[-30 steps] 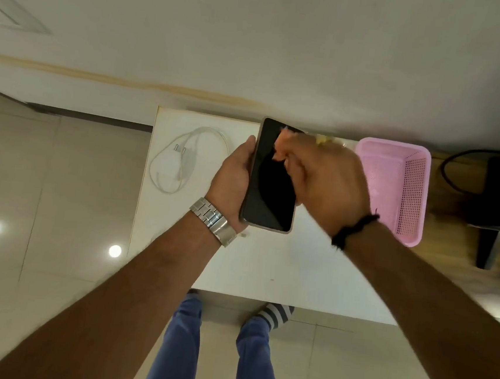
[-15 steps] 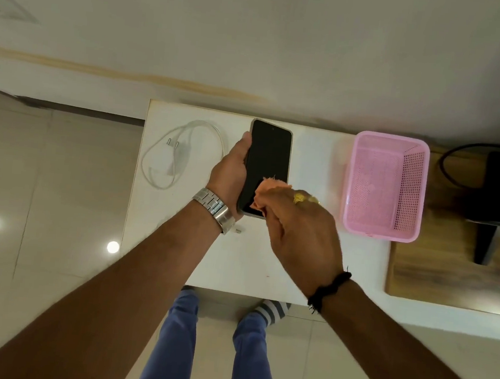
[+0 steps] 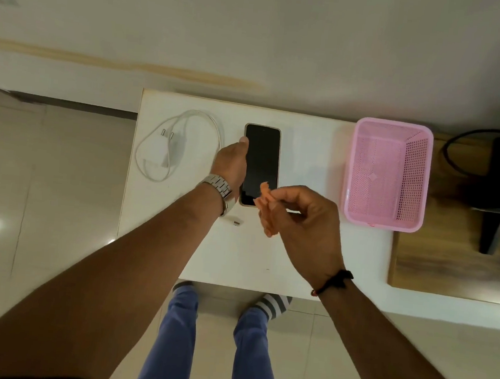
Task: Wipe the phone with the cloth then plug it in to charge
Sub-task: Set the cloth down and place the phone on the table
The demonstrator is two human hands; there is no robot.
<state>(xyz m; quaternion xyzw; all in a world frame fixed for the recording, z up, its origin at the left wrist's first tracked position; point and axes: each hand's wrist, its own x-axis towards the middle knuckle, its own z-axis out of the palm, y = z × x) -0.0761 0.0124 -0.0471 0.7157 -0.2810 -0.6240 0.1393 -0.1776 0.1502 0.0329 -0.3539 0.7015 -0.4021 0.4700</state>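
On the white counter (image 3: 308, 140), the phone (image 3: 260, 163) lies or is held flat, screen up and dark, its long side running away from the person. Whether its back rests fully on the counter cannot be told. The left hand (image 3: 231, 164) holds it by the left edge, thumb tip on the rim near the top corner, the other fingers hidden beneath or behind the case; that grip is closed on the phone. A metal watch (image 3: 220, 188) sits on the left wrist.

Just right of and nearer than the phone's bottom corner, the right hand (image 3: 303, 222) is raised above the counter with the cloth (image 3: 266, 209), a small orange piece, pinched between thumb and fingertips. The cloth hangs crumpled from that pinch, and its upper end overlaps the phone's lower right corner in this view; whether it touches the glass cannot be told. A dark band (image 3: 338, 278) circles the right wrist.

Left of the phone, the white charger (image 3: 162, 153) rests on the counter with its two prongs pointing away, and its cable (image 3: 215, 125) loops around it. The cable's plug (image 3: 235, 221) lies on the counter just below the watch, near the phone's bottom end, apart from it.

A pink basket (image 3: 417, 181) stands at the right of the counter, well apart from both hands. Blue trouser legs (image 3: 173, 334) and striped socks (image 3: 273, 303) show below the counter's near edge.
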